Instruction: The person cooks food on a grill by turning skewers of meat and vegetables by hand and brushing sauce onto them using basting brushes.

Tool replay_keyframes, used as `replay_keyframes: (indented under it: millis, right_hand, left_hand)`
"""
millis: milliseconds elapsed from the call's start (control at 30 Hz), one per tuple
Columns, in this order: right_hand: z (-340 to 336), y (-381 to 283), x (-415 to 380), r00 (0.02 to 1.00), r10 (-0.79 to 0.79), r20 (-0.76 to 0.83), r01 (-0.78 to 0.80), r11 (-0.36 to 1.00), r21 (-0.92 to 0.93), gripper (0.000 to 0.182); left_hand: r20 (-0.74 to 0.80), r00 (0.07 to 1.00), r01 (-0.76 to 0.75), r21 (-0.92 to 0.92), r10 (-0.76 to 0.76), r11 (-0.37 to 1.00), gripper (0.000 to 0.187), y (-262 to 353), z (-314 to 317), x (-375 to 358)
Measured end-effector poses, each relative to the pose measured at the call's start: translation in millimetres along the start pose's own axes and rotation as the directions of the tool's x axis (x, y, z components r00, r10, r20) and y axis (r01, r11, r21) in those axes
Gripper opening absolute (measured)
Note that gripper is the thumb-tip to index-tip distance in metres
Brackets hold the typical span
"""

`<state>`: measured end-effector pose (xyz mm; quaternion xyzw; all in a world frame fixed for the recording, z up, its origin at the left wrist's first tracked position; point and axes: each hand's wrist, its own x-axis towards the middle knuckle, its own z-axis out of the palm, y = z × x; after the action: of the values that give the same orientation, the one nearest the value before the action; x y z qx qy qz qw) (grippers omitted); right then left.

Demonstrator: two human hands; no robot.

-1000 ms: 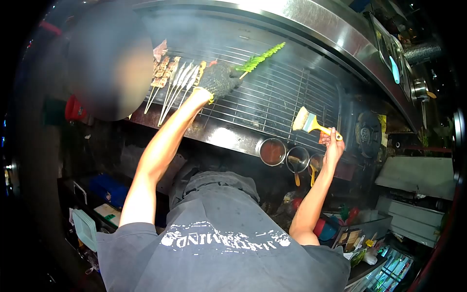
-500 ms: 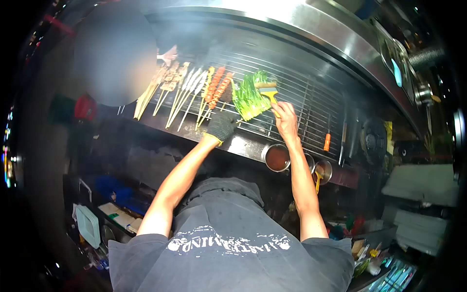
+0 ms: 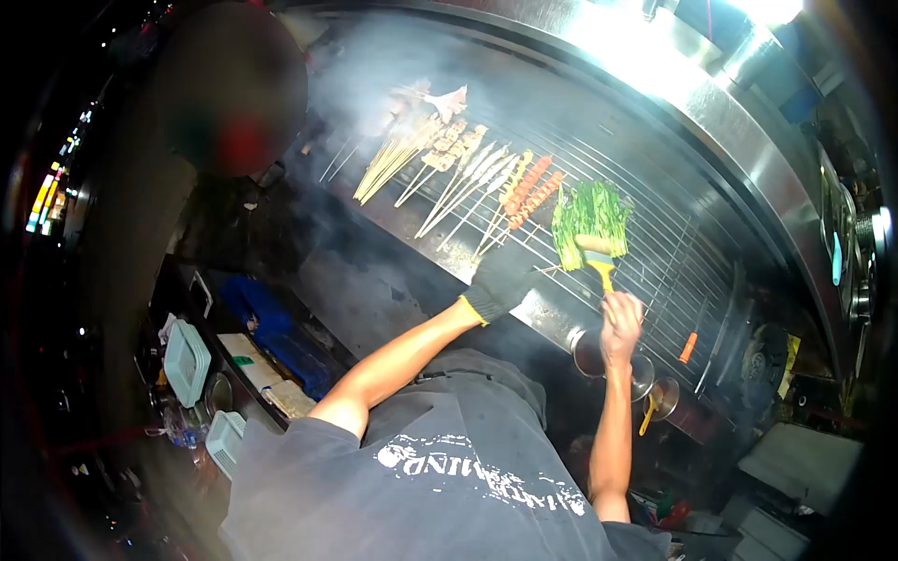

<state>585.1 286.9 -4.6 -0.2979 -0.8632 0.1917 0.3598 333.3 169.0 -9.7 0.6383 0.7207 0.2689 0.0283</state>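
My right hand (image 3: 621, 323) grips the yellow handle of a basting brush (image 3: 604, 269). Its wide bristle head rests on the lower edge of a bunch of leafy greens (image 3: 593, 215) on the grill rack (image 3: 666, 282). My left hand (image 3: 500, 282), in a dark glove with a yellow cuff, is at the grill's front edge. Its fingers are closed about thin skewer sticks (image 3: 550, 269) that run toward the greens; the grip itself is partly hidden. Beside the greens lie red sausage skewers (image 3: 535, 194), then pale skewers (image 3: 482, 173).
Metal sauce pots (image 3: 587, 355) stand along the front ledge, near my right forearm; one pot (image 3: 663, 398) holds a yellow-handled brush. An orange-handled tool (image 3: 688, 348) lies at the rack's right. More skewers (image 3: 398, 159) sit at the far left under smoke. A steel hood (image 3: 692, 93) arches behind.
The view has turned, shifting the grill right and down in the picture. The brush has moved from the greens' right side to their lower edge. Both hands keep their grips.
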Motion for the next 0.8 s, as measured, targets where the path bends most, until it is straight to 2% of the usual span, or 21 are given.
replay_keyframes:
  millis: [33,67,100,133,167,200,233,267,333,367,400,467,533,600,633,667,700,733,767,800]
  right_hand:
    - [-7.4,-11.5,-0.9,0.99,0.082,-0.111,-0.079,0.996,0.03,0.023]
    - [-14.0,-17.7,-7.1,0.967,0.154,-0.201,-0.151,0.988,0.028,0.022]
    - [-17.7,-19.9,-20.0,0.898,0.327,-0.296,-0.312,0.945,0.096,0.023]
    - [-24.8,-28.5,-30.2,0.784,0.524,-0.332,-0.456,0.85,0.265,0.025]
    - [-27.6,-37.2,-38.1,0.651,0.632,-0.42,-0.447,0.767,0.46,0.027]
    - [-38.7,-40.6,-50.0,0.597,0.665,-0.448,-0.513,0.746,0.424,0.03]
    - [-46.9,-50.0,-58.5,0.538,0.677,-0.503,-0.585,0.729,0.355,0.03]
    - [-45.7,-42.0,-77.6,0.38,0.758,-0.531,-0.49,0.651,0.58,0.028]
    - [-54.2,-52.5,-101.5,0.251,0.791,-0.558,-0.557,0.589,0.586,0.028]
    - [-52.4,-57.8,-115.0,0.222,0.801,-0.557,-0.571,0.569,0.592,0.028]
    - [-49.2,-58.8,-129.7,0.191,0.808,-0.558,-0.581,0.551,0.599,0.029]
    - [-33.0,-63.1,-157.1,0.19,0.803,-0.565,-0.642,0.537,0.547,0.029]
    - [-7.9,-76.2,-164.4,0.195,0.792,-0.578,-0.64,0.549,0.538,0.03]
    - [18.9,-81.0,-170.8,0.149,0.822,-0.55,-0.7,0.481,0.529,0.03]
    - [34.8,-71.3,-179.6,0.125,0.837,-0.533,-0.72,0.446,0.532,0.031]
    - [53.7,-71.0,-178.2,0.107,0.822,-0.559,-0.738,0.442,0.51,0.031]
    - [68.1,-68.8,-178.6,0.07,0.841,-0.537,-0.733,0.409,0.544,0.032]
    - [80.6,-60.8,-178.2,0.034,0.858,-0.512,-0.725,0.374,0.579,0.034]
    - [91.8,-53.9,-173.9,-0.008,0.874,-0.486,-0.722,0.331,0.608,0.035]
    - [98.8,-49.7,-174.6,-0.056,0.888,-0.457,-0.723,0.279,0.632,0.038]
  left_hand:
    - [0.022,1.0,-0.007,0.09,0.005,0.996,0.021,-9.2,-11.9,-7.2]
    - [-0.177,0.974,-0.121,0.136,0.144,0.983,0.017,-21.3,-26.1,-13.9]
    - [-0.182,0.983,0.019,0.193,0.017,0.981,0.016,-38.6,-40.8,-17.5]
    - [-0.184,0.977,0.156,0.251,-0.111,0.955,0.016,-55.2,-56.6,-20.7]
    - [-0.4,0.916,0.093,0.256,0.017,0.962,0.019,-97.4,-53.7,-31.7]
    - [-0.426,0.874,0.323,0.148,-0.234,0.935,0.019,-107.7,-81.3,-28.7]
    - [-0.531,0.816,0.36,0.156,-0.229,0.92,0.021,-130.8,-100.9,-29.3]
    - [-0.629,0.745,0.398,0.154,-0.22,0.905,0.024,-154.1,-120.2,-30.2]
    - [-0.603,0.701,0.605,0.222,-0.38,0.765,0.041,-208.6,-146.6,-43.6]
    - [-0.609,0.679,0.634,0.206,-0.409,0.745,0.048,-238.9,-154.1,-48.9]
    - [-0.658,0.606,0.737,0.252,-0.448,0.627,0.051,-295.4,-133.1,-61.6]
    - [-0.527,0.689,0.699,0.303,-0.497,0.648,0.05,-295.0,-176.8,-50.4]
    - [-0.403,0.633,0.773,0.293,-0.661,0.562,0.047,-328.6,-181.1,-45.2]
    - [-0.423,0.76,0.57,0.069,-0.493,0.819,0.04,-339.3,-177.6,-43.3]
    - [-0.451,0.796,0.432,-0.046,-0.405,0.901,0.037,-349.0,-181.6,-43.5]
    - [-0.319,0.778,0.589,0.075,-0.54,0.804,0.036,-381.4,-172.0,-45.6]
    - [-0.176,0.733,0.679,0.243,-0.657,0.693,0.036,-414.2,-162.2,-48.0]
    - [-0.231,0.768,0.637,0.366,-0.597,0.679,0.036,-399.3,-172.7,-40.8]
    - [-0.491,0.855,0.458,0.568,-0.165,0.684,0.037,-456.0,-143.2,-40.6]
    - [-0.485,0.86,0.448,0.565,-0.161,0.693,0.037,-476.7,-135.4,-44.3]
